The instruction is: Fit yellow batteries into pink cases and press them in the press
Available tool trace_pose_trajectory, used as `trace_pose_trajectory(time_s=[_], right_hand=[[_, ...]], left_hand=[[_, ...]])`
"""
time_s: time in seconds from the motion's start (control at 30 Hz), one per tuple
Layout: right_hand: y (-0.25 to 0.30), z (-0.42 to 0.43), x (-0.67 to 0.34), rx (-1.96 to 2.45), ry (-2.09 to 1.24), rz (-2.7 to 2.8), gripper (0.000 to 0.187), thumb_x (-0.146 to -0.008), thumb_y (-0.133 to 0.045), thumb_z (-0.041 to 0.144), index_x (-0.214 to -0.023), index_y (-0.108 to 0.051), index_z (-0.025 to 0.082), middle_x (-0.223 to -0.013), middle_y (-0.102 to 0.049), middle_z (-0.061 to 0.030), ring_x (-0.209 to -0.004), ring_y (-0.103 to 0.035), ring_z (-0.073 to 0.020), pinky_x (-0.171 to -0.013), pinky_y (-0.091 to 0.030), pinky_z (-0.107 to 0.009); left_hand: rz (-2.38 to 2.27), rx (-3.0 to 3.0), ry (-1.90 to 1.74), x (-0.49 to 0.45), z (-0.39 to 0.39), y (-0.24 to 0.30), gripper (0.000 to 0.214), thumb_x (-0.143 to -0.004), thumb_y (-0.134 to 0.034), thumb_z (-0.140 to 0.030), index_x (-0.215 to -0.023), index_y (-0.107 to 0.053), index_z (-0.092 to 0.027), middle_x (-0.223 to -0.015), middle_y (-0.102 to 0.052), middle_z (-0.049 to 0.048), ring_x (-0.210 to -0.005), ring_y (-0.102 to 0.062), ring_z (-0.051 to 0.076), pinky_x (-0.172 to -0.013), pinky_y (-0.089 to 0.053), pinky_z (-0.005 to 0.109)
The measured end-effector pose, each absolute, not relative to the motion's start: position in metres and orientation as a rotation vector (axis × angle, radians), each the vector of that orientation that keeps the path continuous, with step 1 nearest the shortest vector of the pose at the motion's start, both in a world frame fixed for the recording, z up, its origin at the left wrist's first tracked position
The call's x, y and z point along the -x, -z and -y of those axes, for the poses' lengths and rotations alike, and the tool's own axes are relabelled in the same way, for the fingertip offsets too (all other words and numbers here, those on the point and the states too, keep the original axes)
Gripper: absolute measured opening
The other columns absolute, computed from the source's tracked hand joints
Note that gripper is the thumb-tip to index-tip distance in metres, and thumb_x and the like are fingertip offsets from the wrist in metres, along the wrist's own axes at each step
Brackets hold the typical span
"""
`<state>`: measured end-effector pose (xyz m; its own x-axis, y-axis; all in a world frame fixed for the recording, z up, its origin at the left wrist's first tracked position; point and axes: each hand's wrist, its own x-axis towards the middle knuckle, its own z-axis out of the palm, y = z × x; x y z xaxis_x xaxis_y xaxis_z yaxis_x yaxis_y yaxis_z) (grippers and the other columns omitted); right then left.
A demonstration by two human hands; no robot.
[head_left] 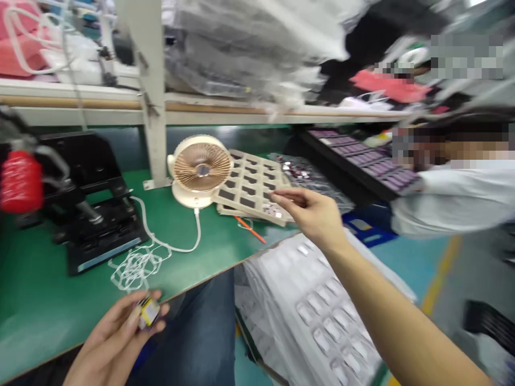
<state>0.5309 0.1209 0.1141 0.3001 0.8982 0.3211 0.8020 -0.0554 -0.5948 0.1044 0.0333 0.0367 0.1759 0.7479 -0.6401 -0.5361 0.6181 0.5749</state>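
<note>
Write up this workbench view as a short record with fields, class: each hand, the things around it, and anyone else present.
left hand: holds a small yellow-and-dark item
right hand: reaches over a beige multi-cell tray, contact unclear
bench: green workbench
beside tray: desk fan, white cable
below bench edge: bagged white blister trays
other person: white sleeve, at right

Worn on my head, the camera looks forward and down from close above my left hand [115, 338] and right hand [309, 214], facing the green workbench [36, 300] and the shelf [72, 102] across the upper frame.
</note>
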Motion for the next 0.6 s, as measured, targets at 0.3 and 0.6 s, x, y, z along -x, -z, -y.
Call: trace_pose_trajectory(time_s=[0.3, 0.6], right_hand=[[-0.046, -0.047, -0.29, 1.065, -0.711, 1.385, 0.027, -0.099, -0.079, 0.018, -0.117, -0.084, 0.037, -0.108, -0.084, 0.0011, -0.094, -0.084, -0.0221, -0.088, -0.073, -0.033], [0.007, -0.043, -0.232, 1.049, -0.731, 1.21, 0.023, -0.097, -0.081, 0.014, -0.114, -0.084, 0.029, -0.112, -0.084, -0.0043, -0.097, -0.084, -0.0264, -0.09, -0.073, -0.037]], left_hand=[[-0.801, -0.289, -1.207, -0.127, -0.046, -0.046, 0.022, -0.097, -0.083, -0.037, -0.11, -0.084, -0.02, -0.118, -0.079, 0.0099, -0.11, -0.077, 0.027, -0.101, -0.064, 0.043], [-0.858, -0.257, -1.347, -0.111, -0.039, -0.043, 0.021, -0.091, -0.091, -0.035, -0.101, -0.084, -0.018, -0.108, -0.08, 0.009, -0.105, -0.075, 0.021, -0.099, -0.063, 0.035]])
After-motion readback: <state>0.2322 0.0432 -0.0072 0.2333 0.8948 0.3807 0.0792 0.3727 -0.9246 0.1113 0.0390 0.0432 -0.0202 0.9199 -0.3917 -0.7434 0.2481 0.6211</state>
